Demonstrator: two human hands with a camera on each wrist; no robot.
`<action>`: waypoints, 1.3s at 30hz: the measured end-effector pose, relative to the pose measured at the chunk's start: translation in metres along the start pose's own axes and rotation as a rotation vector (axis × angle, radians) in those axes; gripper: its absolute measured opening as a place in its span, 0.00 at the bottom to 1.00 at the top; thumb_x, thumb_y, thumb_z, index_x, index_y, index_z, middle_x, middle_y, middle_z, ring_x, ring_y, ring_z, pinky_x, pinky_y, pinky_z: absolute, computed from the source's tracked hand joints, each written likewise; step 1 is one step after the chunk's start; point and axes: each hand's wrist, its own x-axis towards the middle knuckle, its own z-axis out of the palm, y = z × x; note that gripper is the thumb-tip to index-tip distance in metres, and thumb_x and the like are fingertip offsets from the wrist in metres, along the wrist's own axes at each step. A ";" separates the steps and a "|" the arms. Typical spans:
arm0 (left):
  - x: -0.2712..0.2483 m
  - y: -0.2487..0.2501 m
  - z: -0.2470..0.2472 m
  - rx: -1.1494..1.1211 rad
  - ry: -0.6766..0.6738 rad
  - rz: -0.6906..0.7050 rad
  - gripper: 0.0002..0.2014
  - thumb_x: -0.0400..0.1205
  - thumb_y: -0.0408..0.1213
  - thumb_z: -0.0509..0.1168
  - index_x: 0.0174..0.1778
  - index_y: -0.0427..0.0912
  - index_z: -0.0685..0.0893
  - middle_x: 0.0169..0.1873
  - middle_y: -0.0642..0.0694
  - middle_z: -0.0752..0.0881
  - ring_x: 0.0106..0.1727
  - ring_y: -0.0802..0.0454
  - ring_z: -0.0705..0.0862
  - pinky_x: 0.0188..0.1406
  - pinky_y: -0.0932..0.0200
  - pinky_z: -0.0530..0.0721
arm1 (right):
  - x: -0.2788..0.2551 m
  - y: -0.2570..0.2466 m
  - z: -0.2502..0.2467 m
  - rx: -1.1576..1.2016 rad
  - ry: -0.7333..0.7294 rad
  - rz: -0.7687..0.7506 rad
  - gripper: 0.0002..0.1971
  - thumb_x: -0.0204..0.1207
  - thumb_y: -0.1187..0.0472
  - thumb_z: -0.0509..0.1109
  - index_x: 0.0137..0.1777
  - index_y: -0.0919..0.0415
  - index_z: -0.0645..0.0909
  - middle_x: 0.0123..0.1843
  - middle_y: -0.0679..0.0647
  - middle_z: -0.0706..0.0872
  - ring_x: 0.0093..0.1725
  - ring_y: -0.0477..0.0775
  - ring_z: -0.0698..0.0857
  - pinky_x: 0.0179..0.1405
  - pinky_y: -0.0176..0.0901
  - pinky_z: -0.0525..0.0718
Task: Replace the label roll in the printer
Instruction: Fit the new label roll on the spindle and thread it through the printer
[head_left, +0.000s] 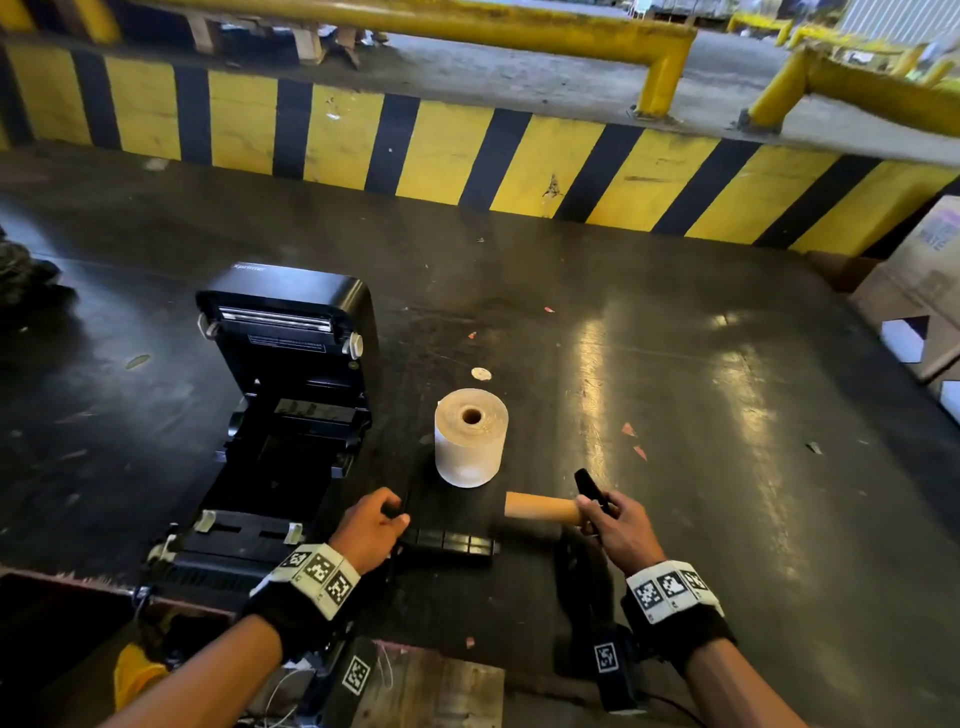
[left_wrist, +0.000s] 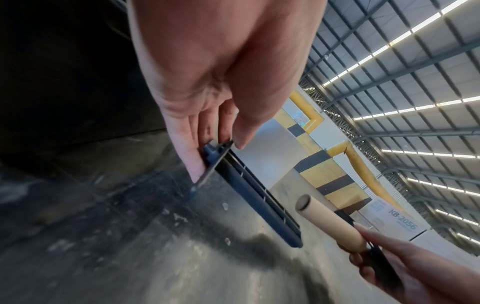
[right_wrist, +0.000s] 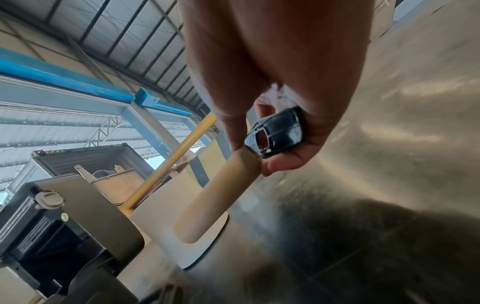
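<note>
Label roll (head_left: 470, 436) stands on end on the desk (head_left: 675, 389), unloaded, beside the open, empty printer (head_left: 280, 415). Right hand (head_left: 621, 525) pinches the bare cardboard core (head_left: 540, 506) and an end cap (head_left: 589, 486); left hand (head_left: 369, 527) fingers pinch the black spindle (head_left: 449, 543).

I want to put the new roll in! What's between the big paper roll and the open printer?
Nothing: head view shows bare dark table between the paper roll and the printer.
</note>
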 end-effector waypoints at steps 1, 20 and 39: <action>-0.001 -0.001 0.002 0.021 -0.006 0.008 0.05 0.78 0.35 0.67 0.45 0.40 0.78 0.35 0.33 0.88 0.31 0.46 0.84 0.37 0.48 0.86 | 0.001 -0.001 0.006 -0.028 -0.011 -0.003 0.05 0.76 0.65 0.70 0.47 0.68 0.81 0.30 0.56 0.81 0.21 0.44 0.79 0.18 0.30 0.77; -0.002 0.005 0.020 0.264 0.014 -0.051 0.12 0.75 0.44 0.69 0.48 0.40 0.82 0.49 0.40 0.86 0.49 0.42 0.86 0.51 0.51 0.85 | 0.008 0.021 0.041 -0.673 -0.021 -0.135 0.17 0.75 0.56 0.70 0.62 0.59 0.82 0.58 0.61 0.80 0.59 0.61 0.80 0.62 0.55 0.80; 0.038 0.080 0.001 -0.299 -0.127 0.060 0.17 0.79 0.23 0.54 0.58 0.36 0.82 0.40 0.46 0.84 0.44 0.54 0.78 0.38 0.64 0.75 | 0.028 -0.081 0.118 -0.787 -0.239 -0.310 0.29 0.69 0.50 0.74 0.70 0.46 0.70 0.75 0.62 0.62 0.65 0.70 0.78 0.65 0.58 0.79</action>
